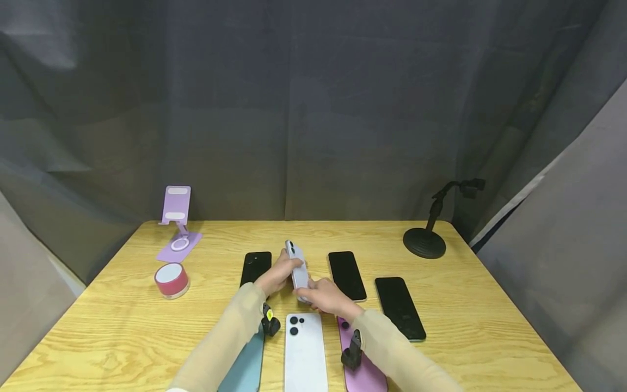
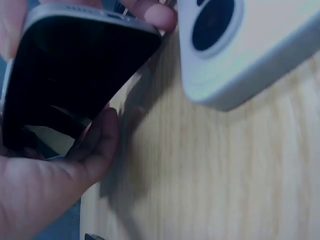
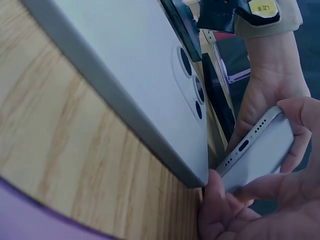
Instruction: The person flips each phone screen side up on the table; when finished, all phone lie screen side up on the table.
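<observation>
Both hands hold one pale lilac phone [image 1: 299,267] above the table, its camera end tilted up and away. My left hand [image 1: 279,274] grips its left side near the cameras, thumb across the back. At the lower end, the right hand [image 1: 329,297] pinches it around the corners. The left wrist view shows the phone's dark screen [image 2: 75,70]; in the right wrist view its charging-port end [image 3: 243,145] faces the camera. Just in front of the hands lies a white phone [image 1: 306,354], back up. Below the right wrist is a purple phone [image 1: 364,375].
A blue phone [image 1: 247,362] lies under the left forearm, with a black phone [image 1: 256,265] beyond. Two dark phones [image 1: 346,275] [image 1: 400,307] lie at right. At the back stand a purple phone stand [image 1: 176,204] and black gooseneck holder [image 1: 424,243]; a pink-and-white round object [image 1: 171,280] sits left.
</observation>
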Demonstrator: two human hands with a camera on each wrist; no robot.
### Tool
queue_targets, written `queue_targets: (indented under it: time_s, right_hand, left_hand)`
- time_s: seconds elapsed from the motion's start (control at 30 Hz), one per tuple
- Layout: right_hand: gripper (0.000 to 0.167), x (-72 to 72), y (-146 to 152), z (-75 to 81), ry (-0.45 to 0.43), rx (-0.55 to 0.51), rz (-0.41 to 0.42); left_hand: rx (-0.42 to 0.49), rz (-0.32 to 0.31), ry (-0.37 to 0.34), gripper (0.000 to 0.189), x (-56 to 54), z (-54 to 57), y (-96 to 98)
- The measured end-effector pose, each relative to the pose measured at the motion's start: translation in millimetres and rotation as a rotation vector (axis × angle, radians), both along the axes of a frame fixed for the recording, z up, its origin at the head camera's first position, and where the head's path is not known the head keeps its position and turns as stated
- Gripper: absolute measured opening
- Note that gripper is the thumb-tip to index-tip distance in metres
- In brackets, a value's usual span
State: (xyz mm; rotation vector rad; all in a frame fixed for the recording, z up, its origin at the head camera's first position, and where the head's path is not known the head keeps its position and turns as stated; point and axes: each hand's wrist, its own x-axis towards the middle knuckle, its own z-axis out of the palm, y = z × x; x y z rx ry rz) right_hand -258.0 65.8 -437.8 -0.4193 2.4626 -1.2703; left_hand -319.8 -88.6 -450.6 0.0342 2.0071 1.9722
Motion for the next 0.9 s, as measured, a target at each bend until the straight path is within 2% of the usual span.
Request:
queue_targets:
  time_s: [0.13, 0.27, 0.47, 0.63, 0.9]
  right_hand:
    - [0.065, -0.5, 2, 1.1, -0.011, -0.013, 0.055]
    - [0.063, 1.0, 4, 3.8, -0.071, -0.069, 0.085]
    - [0.06, 2.4, 8, 6.3, -0.138, -0.148, 0.106]
    - [0.059, 1.9, 11, 7.5, -0.168, -0.172, 0.126]
    - [0.055, 1.1, 13, 3.7, -0.218, -0.261, 0.116]
  left_hand:
    - [-0.054, -0.021, 0.044, 0.078, 1.7, 2.5, -4.0]
    - [-0.108, -0.038, 0.064, 0.085, 2.9, 3.8, -7.6]
    - [-0.135, -0.058, 0.101, 0.064, 3.4, 1.9, -9.6]
    - [-0.108, -0.01, 0.097, 0.062, 3.2, -0.8, -9.2]
    - [0.006, 0.05, 0.048, 0.055, 5.2, -0.4, -6.8]
